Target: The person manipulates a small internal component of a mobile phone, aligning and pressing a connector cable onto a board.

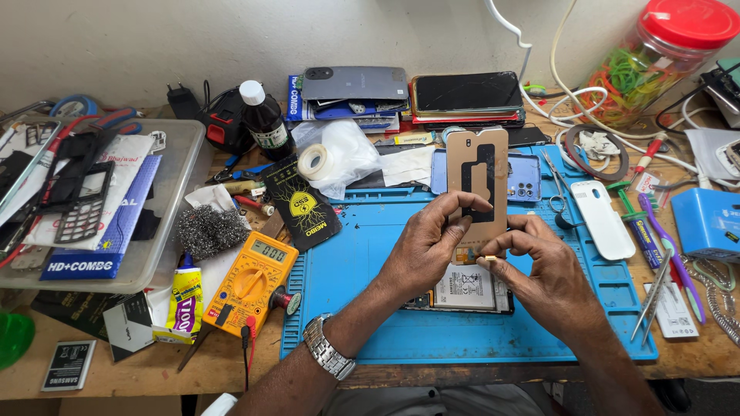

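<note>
Both my hands hold a tan phone screen panel (478,166) upright above the blue work mat (401,231); its back shows a black cut-out shape. My left hand (432,246), with a metal wristwatch, grips the panel's left edge. My right hand (543,266) pinches its lower right corner, near a small connector. Under my hands an opened phone (466,289) lies on the mat with its white battery showing. A blue phone back cover (524,177) lies behind the panel.
A yellow multimeter (250,281) sits left of the mat beside a glue tube (185,300). Tweezers (655,293), brushes and a white device (603,219) lie to the right. Phones are stacked at the back, near a dark bottle (266,119), a tape roll (314,162) and a jar of rubber bands (663,58).
</note>
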